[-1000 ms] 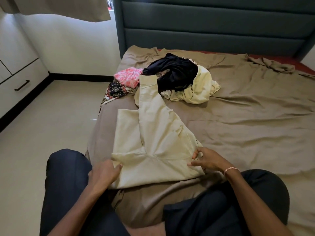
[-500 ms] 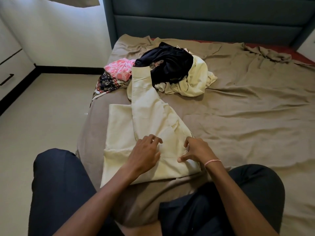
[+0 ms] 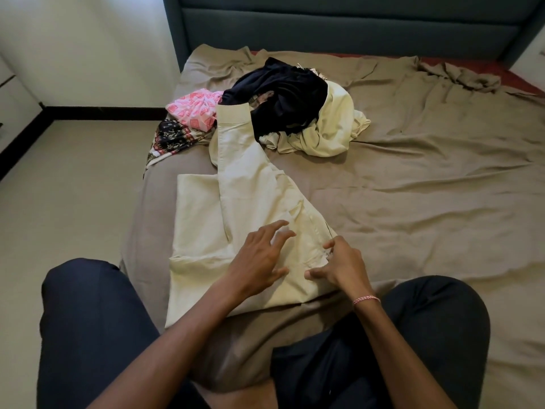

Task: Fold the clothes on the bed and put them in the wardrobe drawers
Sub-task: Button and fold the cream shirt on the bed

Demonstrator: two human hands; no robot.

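Observation:
A cream shirt (image 3: 203, 231) lies flat on the bed's brown sheet (image 3: 427, 202) in front of me, its body partly folded. One long sleeve (image 3: 236, 152) runs up to the clothes pile. My left hand (image 3: 259, 261) rests on the middle of the shirt with its fingers spread. At the shirt's right edge my right hand (image 3: 342, 264) has its fingers curled onto the fabric and its thumb lying flat. The pile holds a black garment (image 3: 289, 95), a pale yellow one (image 3: 333, 125), a pink one (image 3: 194, 110) and a dark patterned one (image 3: 174, 137).
My knees in dark trousers (image 3: 88, 320) sit at the bed's near left corner. A teal headboard (image 3: 339, 25) closes the far side. A tiled floor (image 3: 73, 187) lies to the left, with white wardrobe drawers (image 3: 11, 98) at the frame's left edge.
My left hand left the shirt's lower left edge and moved right onto its middle, spreading its fingers. My right hand stayed at the right edge. The view tilted slightly down.

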